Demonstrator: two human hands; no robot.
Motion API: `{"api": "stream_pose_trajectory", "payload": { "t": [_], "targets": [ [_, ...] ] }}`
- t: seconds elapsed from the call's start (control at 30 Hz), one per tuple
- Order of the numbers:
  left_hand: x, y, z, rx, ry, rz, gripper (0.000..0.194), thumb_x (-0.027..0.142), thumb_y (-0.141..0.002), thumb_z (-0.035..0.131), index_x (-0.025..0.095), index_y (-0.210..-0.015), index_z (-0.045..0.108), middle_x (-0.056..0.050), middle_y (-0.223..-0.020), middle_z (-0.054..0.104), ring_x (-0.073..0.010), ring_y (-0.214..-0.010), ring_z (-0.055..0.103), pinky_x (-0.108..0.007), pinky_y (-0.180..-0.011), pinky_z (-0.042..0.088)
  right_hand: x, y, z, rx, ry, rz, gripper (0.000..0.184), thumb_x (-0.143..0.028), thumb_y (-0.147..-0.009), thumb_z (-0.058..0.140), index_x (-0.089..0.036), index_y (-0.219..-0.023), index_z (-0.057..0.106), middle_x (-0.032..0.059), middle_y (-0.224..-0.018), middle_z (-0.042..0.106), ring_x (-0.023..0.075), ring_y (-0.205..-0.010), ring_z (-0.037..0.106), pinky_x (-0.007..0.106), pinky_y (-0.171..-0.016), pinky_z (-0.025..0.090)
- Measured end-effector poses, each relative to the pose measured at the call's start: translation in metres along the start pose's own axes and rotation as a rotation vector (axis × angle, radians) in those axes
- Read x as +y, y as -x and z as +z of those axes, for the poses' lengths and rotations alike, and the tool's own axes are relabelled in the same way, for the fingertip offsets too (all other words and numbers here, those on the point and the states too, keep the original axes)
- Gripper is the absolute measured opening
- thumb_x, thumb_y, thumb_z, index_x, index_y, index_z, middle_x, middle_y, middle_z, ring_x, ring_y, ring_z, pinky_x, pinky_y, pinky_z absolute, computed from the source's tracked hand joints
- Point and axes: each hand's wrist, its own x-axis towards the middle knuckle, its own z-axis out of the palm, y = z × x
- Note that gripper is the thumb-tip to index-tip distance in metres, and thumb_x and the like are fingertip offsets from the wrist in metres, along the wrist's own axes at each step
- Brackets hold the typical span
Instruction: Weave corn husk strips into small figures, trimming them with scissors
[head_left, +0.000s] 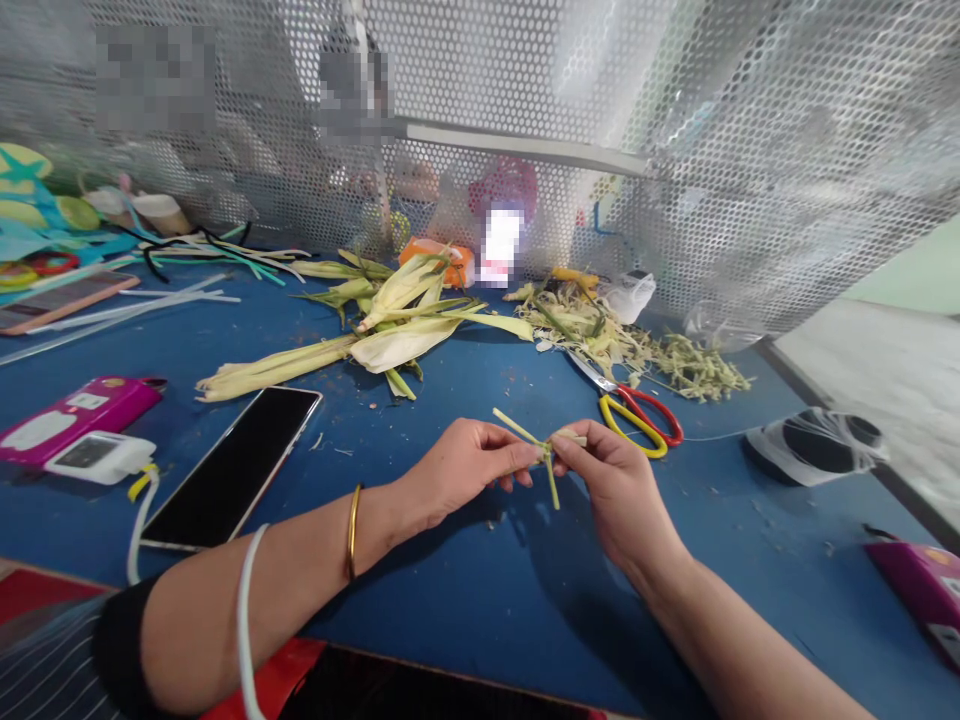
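Observation:
Over the blue table, my left hand [469, 465] and my right hand [611, 480] meet, both with thumb and fingers pinched. Between them they hold narrow pale-green corn husk strips [519, 427] that cross at the fingertips. One end points up and left, another hangs down, and a short end shows by my right fingers. How the strips join is hidden by the fingers. Just beyond my right hand lie scissors [641, 415] with red and yellow handles. A pile of corn husks [405, 320] lies farther back, left of a heap of shredded husk [697, 365].
A black phone [236, 465] and a magenta device [82, 420] lie left, with a white cable [244, 620] crossing my left arm. A plastic-wrapped dark spool [817, 445] stands right, its thread running toward the scissors. A perforated translucent sheet [517, 70] hangs behind the table [465, 590].

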Motion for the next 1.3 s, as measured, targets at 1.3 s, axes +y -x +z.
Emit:
{"api": "stream_pose_trajectory", "payload": {
  "t": [1.3],
  "targets": [
    [-0.009, 0.0, 0.004, -0.057, 0.072, -0.039, 0.038, 0.053, -0.077, 0.063, 0.015, -0.071, 0.059, 0.003, -0.057, 0.052, -0.0087, -0.05, 0.047, -0.023, -0.05, 0.034, 0.009, 0.005, 0.011, -0.016, 0.007, -0.019, 0.024, -0.039, -0.072, 0.074, -0.017, -0.068, 0.065, -0.0021, -0.056, 0.057, 0.0112, -0.054, 0.049, 0.024, -0.055, 0.038]
  ]
}}
